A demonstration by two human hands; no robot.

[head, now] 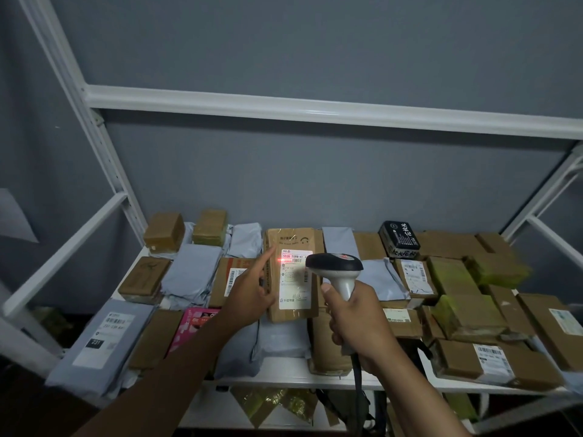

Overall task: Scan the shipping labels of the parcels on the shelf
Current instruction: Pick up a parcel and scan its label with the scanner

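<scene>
A long brown cardboard parcel lies in the middle of the white shelf, its white shipping label facing up. A red scan line glows across the label's top barcode. My right hand grips the handle of a grey and black barcode scanner, whose head hangs just right of the label. My left hand holds the parcel's left edge, index finger stretched along it and thumb near the label's lower corner.
Several brown boxes and grey poly mailers crowd the shelf. A pink packet lies under my left forearm and a black box sits at the back right. A labelled grey mailer overhangs the front left. White uprights and an upper shelf rail frame the bay.
</scene>
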